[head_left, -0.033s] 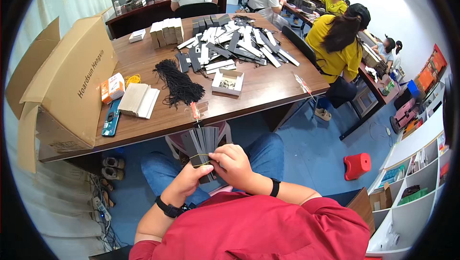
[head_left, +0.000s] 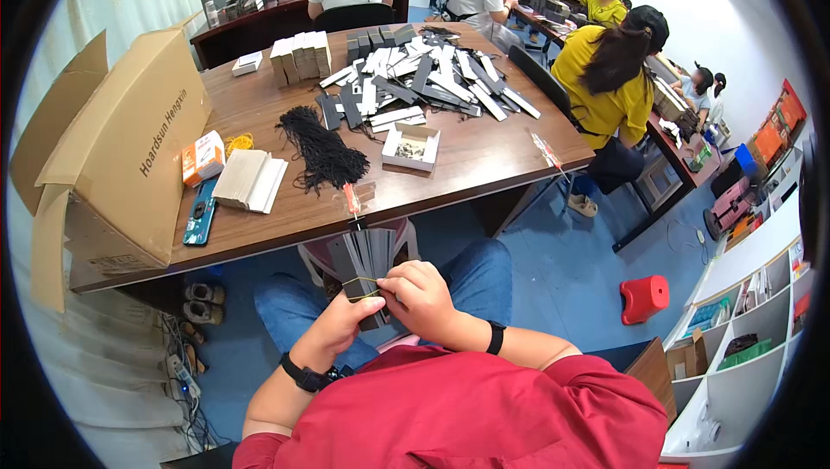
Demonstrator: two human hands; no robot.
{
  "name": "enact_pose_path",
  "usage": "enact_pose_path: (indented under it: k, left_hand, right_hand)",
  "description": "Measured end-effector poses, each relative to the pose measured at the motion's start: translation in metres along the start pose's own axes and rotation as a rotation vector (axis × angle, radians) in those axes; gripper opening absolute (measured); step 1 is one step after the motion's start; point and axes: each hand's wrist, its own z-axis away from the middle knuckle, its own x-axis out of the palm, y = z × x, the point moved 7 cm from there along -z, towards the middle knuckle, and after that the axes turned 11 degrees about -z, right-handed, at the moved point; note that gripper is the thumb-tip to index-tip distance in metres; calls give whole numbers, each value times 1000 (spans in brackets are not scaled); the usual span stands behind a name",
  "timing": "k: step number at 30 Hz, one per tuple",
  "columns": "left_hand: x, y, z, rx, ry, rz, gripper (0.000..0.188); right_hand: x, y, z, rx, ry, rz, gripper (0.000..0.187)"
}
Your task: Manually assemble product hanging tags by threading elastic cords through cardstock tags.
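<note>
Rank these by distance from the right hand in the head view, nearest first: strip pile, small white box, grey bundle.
1. Grey bundle: just left of the right hand.
2. Small white box: ahead, on the table.
3. Strip pile: farther back, behind the box.

The bundle [head_left: 368,253] is grey, its band [head_left: 361,278] yellow, the shirt [head_left: 458,404] red.

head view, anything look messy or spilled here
The strips lie in a criss-crossed heap on the table, unlike the neat white stacks to their left. The small parts sit inside the white box; nothing looks spilled.
</note>
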Motion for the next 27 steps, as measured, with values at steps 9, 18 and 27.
enact_pose_path:
  k: [9, 18, 27]
  left_hand:
    - [3, -1, -3, -6, 47, 58, 37]
    - [-8, -5, -7, 11, 6, 5, 36]
    - [-13, -23, 4, -200, -156, -44, 44]
  right_hand:
    - [6, 13, -5, 63, 21, -23, 19]
    - [9, 32, -5, 368, -142, -290, 13]
    - [17, 42, 4, 567, -797, -421, 15]
